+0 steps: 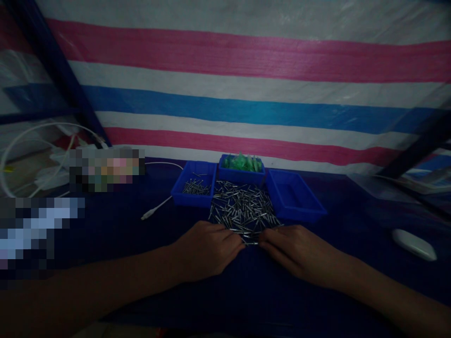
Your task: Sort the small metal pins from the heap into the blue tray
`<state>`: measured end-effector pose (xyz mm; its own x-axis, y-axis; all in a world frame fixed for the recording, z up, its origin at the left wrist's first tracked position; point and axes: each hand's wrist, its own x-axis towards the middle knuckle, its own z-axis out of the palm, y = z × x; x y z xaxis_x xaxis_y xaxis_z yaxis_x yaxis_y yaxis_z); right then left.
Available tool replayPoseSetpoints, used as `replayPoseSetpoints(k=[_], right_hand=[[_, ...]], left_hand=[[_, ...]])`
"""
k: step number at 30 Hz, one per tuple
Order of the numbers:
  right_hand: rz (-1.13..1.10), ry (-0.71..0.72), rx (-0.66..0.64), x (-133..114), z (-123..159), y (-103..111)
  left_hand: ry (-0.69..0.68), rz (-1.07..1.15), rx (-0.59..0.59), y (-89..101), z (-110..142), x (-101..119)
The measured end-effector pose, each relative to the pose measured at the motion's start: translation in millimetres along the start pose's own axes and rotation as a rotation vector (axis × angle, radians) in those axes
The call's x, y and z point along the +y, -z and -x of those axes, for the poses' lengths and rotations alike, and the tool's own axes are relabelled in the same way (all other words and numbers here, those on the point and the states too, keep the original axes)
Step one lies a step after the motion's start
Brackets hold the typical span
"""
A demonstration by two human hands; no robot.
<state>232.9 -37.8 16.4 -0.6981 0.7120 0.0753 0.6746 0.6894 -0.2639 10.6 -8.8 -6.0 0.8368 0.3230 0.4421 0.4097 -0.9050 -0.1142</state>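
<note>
Thin silvery metal pins (241,204) lie in a loose pile on the dark blue table. At the near edge of this pile, my left hand (213,246) is closed, with thumb and fingers pinched together. Facing it from the other side, my right hand (298,249) is closed too, its fingertips pressed together. One thin metal pin (251,243) spans the small gap between the two sets of fingertips, its ends hidden by them. Left of the pile, a blue bin (193,200) holds more such pins. A second blue bin (242,175) behind the pile contains green plastic pieces (243,163).
To the right of the pile stands a third blue bin (299,213). A white cable with a plug (150,214) lies left of the bins. A white rounded object (414,244) sits far right. Behind the table (253,300) hangs a striped plastic sheet (246,61).
</note>
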Motion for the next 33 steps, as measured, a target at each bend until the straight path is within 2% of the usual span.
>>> replayPoseSetpoints(k=[14,19,25,27,30,33], right_hand=[[-0.040,-0.041,0.021,3,0,1],[-0.074,-0.018,0.093,0,2,3],[-0.046,0.022,0.209,1,4,13],[0.012,-0.050,0.300,7,6,21],[0.190,-0.243,0.460,23,8,33],[0.388,-0.429,0.448,41,8,38]], left_hand=[[0.052,0.076,-0.069,4.0,-1,-1],[0.032,0.026,-0.050,4.2,-1,-2],[0.067,0.019,-0.064,3.9,-2,-2],[0.049,0.000,-0.061,3.3,-2,-2],[0.018,-0.028,-0.067,2.3,0,-2],[0.020,-0.039,-0.098,2.0,0,-2]])
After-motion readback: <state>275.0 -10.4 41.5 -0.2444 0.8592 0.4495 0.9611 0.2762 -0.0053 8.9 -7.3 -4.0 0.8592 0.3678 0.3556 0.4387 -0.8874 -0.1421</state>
